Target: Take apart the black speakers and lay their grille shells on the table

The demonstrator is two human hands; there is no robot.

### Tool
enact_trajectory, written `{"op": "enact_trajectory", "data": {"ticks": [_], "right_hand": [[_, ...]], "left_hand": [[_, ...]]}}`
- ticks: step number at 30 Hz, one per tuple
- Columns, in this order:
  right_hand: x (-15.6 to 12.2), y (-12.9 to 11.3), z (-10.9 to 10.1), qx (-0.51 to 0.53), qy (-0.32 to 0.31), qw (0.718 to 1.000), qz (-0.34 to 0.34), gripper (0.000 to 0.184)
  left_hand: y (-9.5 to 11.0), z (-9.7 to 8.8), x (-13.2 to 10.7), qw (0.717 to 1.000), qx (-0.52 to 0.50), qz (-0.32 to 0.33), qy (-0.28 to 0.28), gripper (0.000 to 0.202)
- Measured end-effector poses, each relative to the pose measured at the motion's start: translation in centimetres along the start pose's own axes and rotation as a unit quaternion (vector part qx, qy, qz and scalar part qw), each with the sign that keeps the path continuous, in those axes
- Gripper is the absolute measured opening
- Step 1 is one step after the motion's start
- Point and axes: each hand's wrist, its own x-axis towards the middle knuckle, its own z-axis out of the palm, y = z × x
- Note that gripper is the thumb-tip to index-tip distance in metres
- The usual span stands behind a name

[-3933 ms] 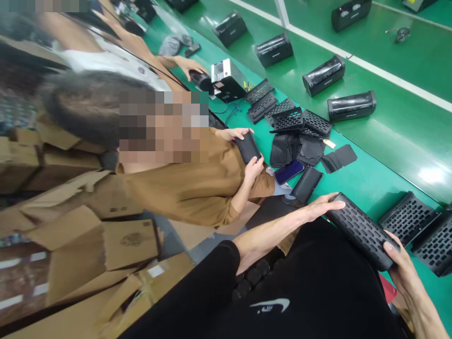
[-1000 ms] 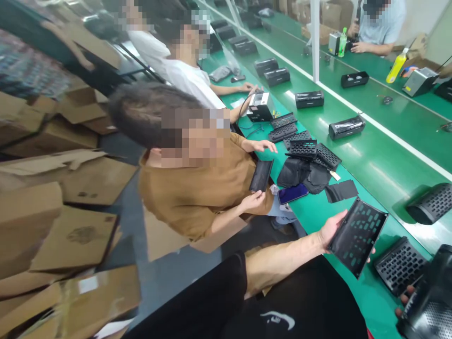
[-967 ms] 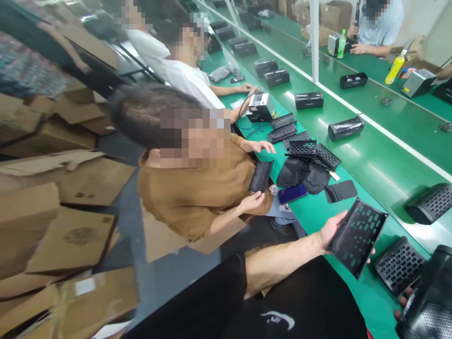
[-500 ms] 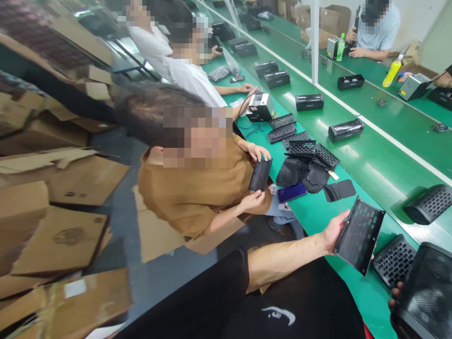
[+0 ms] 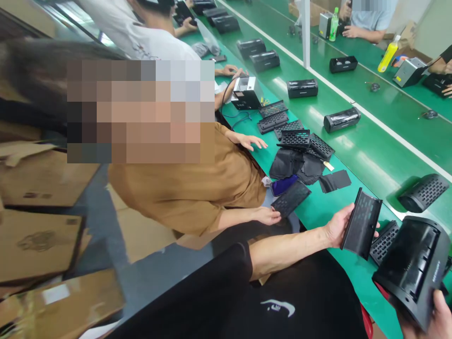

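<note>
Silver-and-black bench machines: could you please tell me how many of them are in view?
3. One machine sits on the near bench by a co-worker's hand; two more machines sit on the far bench. Others may be hidden.

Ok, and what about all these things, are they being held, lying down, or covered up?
Black slotted panel, held upright in the left hand
Black speaker housing, held tilted in the right hand, hollow side showing
Phone, lying flat, screen purple, partly covered
Black panel, lying on the phone, beside a co-worker's hand
Speaker, lying on its side
</note>
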Motion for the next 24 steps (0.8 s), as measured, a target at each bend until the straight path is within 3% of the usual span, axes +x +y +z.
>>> {"op": "enact_trajectory", "data": {"ticks": [2, 7, 10, 15, 20, 24], "right_hand": [[-0.6, -2.2, 0.9, 0.023, 0.037, 0.999, -0.017, 0.099], [-2.4, -8.6, 4.6, -0.056, -0.031, 0.992, -0.108, 0.097], [-3.2, -11.1, 6.7, -0.127, -0.019, 0.978, -0.163, 0.101], [-3.8, -13.6, 9.1, -0.196, 0.011, 0.970, -0.141, 0.119], [-2.8, -13.1, 7.7, -0.214, 0.018, 0.960, -0.181, 0.112], [-1.9, -12.0, 4.9, -0.160, 0.017, 0.967, -0.195, 0.106]], "left_hand": [[-0.1, 0.2, -0.1, 1.000, -0.006, -0.019, 0.001, 0.081], [-0.7, 0.1, 0.2, 0.999, -0.021, -0.049, 0.009, 0.084], [-1.5, -0.4, 1.3, 0.998, -0.035, -0.033, 0.028, 0.076], [-2.6, -0.6, 3.1, 0.998, -0.052, -0.022, 0.038, 0.063], [-2.0, -0.8, 3.6, 0.995, -0.103, 0.018, -0.007, 0.070], [-1.0, -1.9, 3.1, 0.992, -0.089, -0.023, -0.092, 0.105]]}}
